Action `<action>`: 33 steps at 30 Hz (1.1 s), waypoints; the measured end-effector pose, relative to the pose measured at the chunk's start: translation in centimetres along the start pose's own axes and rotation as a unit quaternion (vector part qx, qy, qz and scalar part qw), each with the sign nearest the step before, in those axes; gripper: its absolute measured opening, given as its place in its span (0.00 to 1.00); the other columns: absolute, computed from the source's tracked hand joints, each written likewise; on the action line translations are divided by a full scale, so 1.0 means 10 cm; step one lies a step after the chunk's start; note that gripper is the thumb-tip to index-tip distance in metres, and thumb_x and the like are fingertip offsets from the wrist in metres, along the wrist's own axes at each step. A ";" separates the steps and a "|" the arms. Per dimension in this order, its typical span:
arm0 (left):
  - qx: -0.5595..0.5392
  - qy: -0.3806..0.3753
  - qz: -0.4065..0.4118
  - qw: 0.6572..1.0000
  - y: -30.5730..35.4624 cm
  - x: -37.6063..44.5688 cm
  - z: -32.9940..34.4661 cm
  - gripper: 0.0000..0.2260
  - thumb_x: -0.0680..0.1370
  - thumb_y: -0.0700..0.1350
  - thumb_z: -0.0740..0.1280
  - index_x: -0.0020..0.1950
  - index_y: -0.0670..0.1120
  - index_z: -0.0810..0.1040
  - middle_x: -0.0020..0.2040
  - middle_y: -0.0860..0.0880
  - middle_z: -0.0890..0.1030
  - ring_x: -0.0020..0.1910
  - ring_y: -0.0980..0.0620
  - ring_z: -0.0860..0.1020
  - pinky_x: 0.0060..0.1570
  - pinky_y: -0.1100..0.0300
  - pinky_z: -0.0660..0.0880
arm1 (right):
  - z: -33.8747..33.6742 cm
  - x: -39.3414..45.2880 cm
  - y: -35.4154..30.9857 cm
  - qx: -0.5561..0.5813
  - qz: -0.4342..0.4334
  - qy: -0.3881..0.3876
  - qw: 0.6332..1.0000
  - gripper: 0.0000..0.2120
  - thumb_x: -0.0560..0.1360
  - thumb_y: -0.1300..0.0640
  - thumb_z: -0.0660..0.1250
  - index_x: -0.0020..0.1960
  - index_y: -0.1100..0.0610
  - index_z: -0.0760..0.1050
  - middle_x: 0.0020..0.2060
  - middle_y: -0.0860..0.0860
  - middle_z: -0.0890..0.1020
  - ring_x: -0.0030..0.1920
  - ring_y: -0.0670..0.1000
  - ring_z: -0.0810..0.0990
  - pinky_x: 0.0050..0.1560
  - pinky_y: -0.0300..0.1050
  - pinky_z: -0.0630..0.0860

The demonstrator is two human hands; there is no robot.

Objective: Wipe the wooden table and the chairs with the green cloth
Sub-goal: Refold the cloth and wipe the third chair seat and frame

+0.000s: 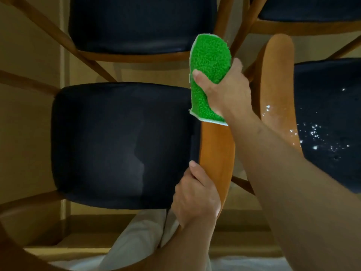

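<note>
My left hand (195, 198), nearest, is gripping the wooden chair back (216, 153); my right hand (222, 87) is clutching the green cloth (209, 61) against its upper end. I am judging 1 neighbouring seat (330, 122), speckled white, unwiped; counter not visible.

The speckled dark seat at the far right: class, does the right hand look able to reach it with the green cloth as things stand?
Probably yes: the right hand holds the green cloth raised, with only the wooden backrest between it and the speckled seat.
</note>
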State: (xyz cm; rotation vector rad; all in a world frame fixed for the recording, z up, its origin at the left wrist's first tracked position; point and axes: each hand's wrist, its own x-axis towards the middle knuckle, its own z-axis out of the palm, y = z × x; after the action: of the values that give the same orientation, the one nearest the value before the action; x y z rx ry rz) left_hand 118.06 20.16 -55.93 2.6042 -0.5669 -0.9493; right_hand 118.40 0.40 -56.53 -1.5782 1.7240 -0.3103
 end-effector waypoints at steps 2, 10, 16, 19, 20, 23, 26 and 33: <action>0.011 -0.001 0.002 1.000 0.00 0.00 0.00 0.28 0.76 0.65 0.37 0.33 0.55 0.70 0.28 0.57 0.73 0.27 0.63 0.73 0.28 0.66 0.65 | 0.02 -0.01 -0.01 -0.011 -0.012 0.017 1.000 0.42 0.71 0.29 0.63 0.72 0.57 0.59 0.61 0.54 0.75 0.59 0.56 0.76 0.57 0.54 0.75; 0.054 -0.019 -0.035 0.998 0.00 0.01 0.00 0.29 0.74 0.64 0.33 0.41 0.54 0.72 0.41 0.51 0.81 0.43 0.47 0.79 0.39 0.56 0.70 | 0.07 -1.19 0.54 0.045 0.027 0.029 0.998 0.40 0.67 0.35 0.70 0.72 0.47 0.56 0.57 0.43 0.71 0.54 0.43 0.73 0.43 0.31 0.64; 0.063 -0.012 -0.040 0.997 0.02 -0.01 0.01 0.33 0.71 0.63 0.29 0.41 0.55 0.73 0.42 0.53 0.80 0.45 0.47 0.79 0.39 0.56 0.63 | 0.08 -0.92 0.40 -0.048 0.038 0.015 0.998 0.53 0.64 0.31 0.69 0.77 0.48 0.44 0.70 0.52 0.65 0.64 0.55 0.71 0.51 0.46 0.66; 0.065 -0.002 -0.033 0.997 0.06 -0.02 0.00 0.29 0.73 0.63 0.28 0.34 0.56 0.66 0.31 0.59 0.71 0.32 0.60 0.72 0.32 0.61 0.61 | 0.07 -0.53 0.20 -0.099 0.008 0.020 0.995 0.52 0.67 0.33 0.68 0.78 0.51 0.42 0.71 0.54 0.63 0.64 0.58 0.72 0.53 0.50 0.70; 0.066 0.000 -0.027 0.997 0.06 -0.01 0.00 0.29 0.73 0.63 0.28 0.33 0.56 0.66 0.29 0.59 0.70 0.29 0.64 0.68 0.29 0.65 0.58 | 0.07 -0.41 0.13 -0.121 -0.008 0.023 0.992 0.52 0.67 0.34 0.68 0.78 0.51 0.42 0.71 0.54 0.64 0.63 0.59 0.73 0.52 0.50 0.70; 0.070 0.007 -0.022 0.997 0.07 0.00 0.02 0.30 0.74 0.62 0.29 0.33 0.56 0.69 0.27 0.58 0.71 0.25 0.68 0.67 0.27 0.72 0.54 | 0.09 -0.08 -0.06 -0.177 -0.061 0.028 0.982 0.51 0.68 0.38 0.68 0.78 0.53 0.43 0.70 0.55 0.65 0.62 0.59 0.73 0.49 0.51 0.70; 0.079 0.005 -0.024 0.997 0.07 0.00 0.02 0.32 0.73 0.63 0.27 0.33 0.57 0.69 0.27 0.59 0.71 0.26 0.68 0.68 0.26 0.72 0.55 | 0.11 0.28 -0.29 -0.195 -0.093 0.028 0.976 0.46 0.71 0.40 0.66 0.78 0.53 0.45 0.68 0.55 0.67 0.60 0.59 0.74 0.49 0.54 0.71; 0.069 0.023 -0.020 0.997 0.11 -0.01 -0.06 0.31 0.74 0.63 0.27 0.31 0.54 0.66 0.26 0.59 0.67 0.26 0.67 0.65 0.28 0.69 0.54 | 0.13 0.25 -0.17 -0.132 -0.090 0.056 0.986 0.39 0.75 0.33 0.57 0.76 0.55 0.55 0.67 0.54 0.70 0.60 0.58 0.75 0.47 0.49 0.64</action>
State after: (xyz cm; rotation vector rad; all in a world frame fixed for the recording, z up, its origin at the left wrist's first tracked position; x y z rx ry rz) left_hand 118.08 19.37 -55.03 2.7611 -0.5912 -0.8888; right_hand 120.67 -1.84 -57.20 -1.9475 1.7674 -0.2731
